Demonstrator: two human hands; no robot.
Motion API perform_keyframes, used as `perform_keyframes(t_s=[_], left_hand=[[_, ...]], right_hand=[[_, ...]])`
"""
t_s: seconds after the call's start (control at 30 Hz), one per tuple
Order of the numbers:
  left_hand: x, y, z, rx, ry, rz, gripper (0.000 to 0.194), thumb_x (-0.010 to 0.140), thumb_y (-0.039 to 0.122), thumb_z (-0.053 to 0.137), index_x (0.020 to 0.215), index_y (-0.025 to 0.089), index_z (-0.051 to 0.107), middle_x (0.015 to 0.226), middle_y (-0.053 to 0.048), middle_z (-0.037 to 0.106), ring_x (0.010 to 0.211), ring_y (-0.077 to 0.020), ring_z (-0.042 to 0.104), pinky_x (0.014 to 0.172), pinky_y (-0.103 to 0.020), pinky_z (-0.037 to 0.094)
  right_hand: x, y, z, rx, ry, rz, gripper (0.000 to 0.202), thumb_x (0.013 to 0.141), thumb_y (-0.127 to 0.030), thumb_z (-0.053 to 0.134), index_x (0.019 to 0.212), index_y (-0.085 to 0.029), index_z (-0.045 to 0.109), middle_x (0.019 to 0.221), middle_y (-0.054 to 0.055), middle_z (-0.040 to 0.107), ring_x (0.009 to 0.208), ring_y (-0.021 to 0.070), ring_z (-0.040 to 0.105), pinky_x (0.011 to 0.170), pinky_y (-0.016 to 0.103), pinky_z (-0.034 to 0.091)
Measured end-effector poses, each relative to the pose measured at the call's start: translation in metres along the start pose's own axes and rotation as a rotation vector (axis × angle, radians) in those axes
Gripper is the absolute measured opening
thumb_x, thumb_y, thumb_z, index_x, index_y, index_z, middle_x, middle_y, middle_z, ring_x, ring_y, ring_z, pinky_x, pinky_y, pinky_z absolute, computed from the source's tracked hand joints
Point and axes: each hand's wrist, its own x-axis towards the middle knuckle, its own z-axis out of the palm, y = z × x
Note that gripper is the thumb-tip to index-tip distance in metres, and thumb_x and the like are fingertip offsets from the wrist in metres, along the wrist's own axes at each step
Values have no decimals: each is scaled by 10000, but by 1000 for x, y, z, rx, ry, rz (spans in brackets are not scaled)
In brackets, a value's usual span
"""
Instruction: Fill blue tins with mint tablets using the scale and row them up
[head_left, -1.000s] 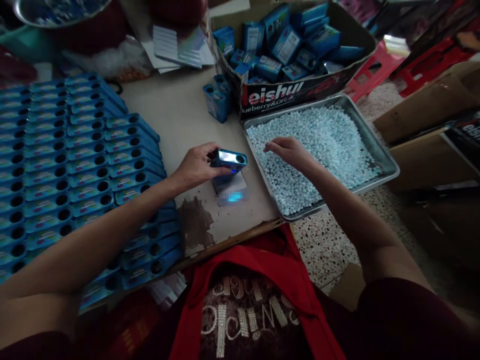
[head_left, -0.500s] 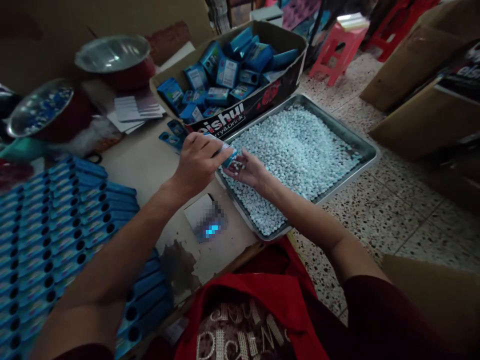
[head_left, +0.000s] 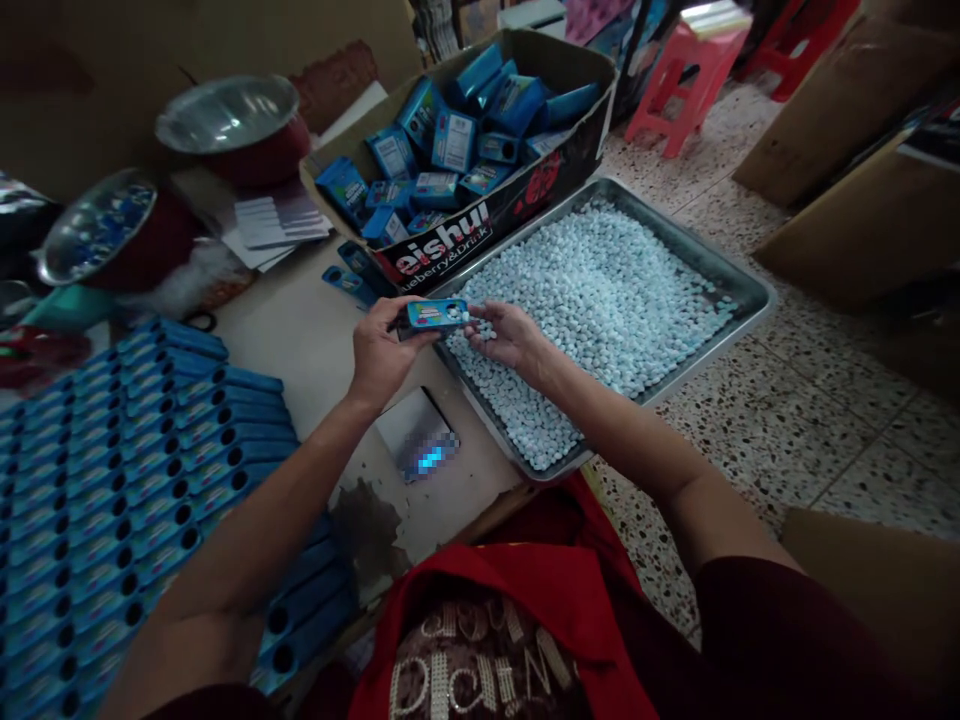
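Note:
My left hand [head_left: 381, 345] is closed around a small blue candy box [head_left: 436, 313], held nearly level with its printed face up. White pieces show at the round hole in the box's right end. Right at that end, my right hand [head_left: 510, 335] is cupped, with a few small white candies in its bent fingers. Below the right hand and forearm lies a shallow metal tray [head_left: 694, 238], spread with a thick layer of the same white candies [head_left: 600, 300]. How many the right hand holds cannot be made out.
Behind the hands stands a carton [head_left: 517, 205] of jumbled blue boxes. Rows of blue boxes with dark holes [head_left: 142, 480] fill the left side. A phone [head_left: 409, 430] lies on the table [head_left: 262, 320]. Two metal bowls [head_left: 229, 115] sit at the back left, and a red stool [head_left: 690, 75] beyond.
My left hand has turned the box from a tilt over the right hand to nearly level, printed face up. My right hand stays by its holed end. The view has shifted slightly.

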Motion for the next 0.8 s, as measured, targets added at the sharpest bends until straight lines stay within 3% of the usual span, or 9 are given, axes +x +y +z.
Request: perform_keyframes(t_s=[0.1,0.2,0.3,0.47,0.6,0.7,0.8], left_hand=[[-22,-10,-28,-197,-2,-202,625,679,521,967,1164,254,676,1066,-15,734,1007,-245,727,934,-372,614],[-57,-17,-59,-234,-36,-315,638,606,493,974,1088,256,629,960,18,679,914,-216,687,863,-343,588],[-93,-21,-78,-206,-67,-381,607,597,475,969,1039,256,615,910,33,649,877,-208,650,823,-321,553],[-129,-26,-78,-168,-130,-386,565,634,507,946,1001,263,593,914,33,666,878,-215,637,815,-318,538],[-140,-33,-70,-86,-111,-354,540,705,451,954,1061,262,596,999,7,717,949,-238,705,911,-373,597],[-143,-35,-69,-83,-95,-255,744,668,359,1038,1275,274,617,1277,-65,766,1221,-308,756,1116,-477,618],[-143,-30,-73,0,-119,-49,791,752,341,1052,1427,303,642,1446,-102,734,1388,-353,714,1234,-559,580]], right_hand=[[-7,-5,3,-10,90,73,205,1133,-113,462,1097,-173,656,751,13,627,552,98,505,470,123,410],[-11,-9,4,-73,75,7,213,1135,-97,475,1035,-188,640,637,-57,539,451,71,366,413,124,247],[-9,-7,3,-115,92,-61,228,1135,-148,571,923,-226,535,622,-66,541,433,62,325,408,119,226],[-11,4,12,-90,117,25,290,1199,-214,550,922,-239,470,632,-87,486,429,49,312,408,100,212],[-22,9,25,-77,184,43,296,1214,-238,470,919,-234,491,681,-23,558,499,78,460,430,97,357],[-34,10,29,-97,221,47,195,1111,-95,513,961,-211,555,745,21,626,557,90,535,465,105,443],[-46,12,26,-123,163,49,188,1043,-3,539,1048,-164,635,760,11,633,514,58,485,415,80,354]])
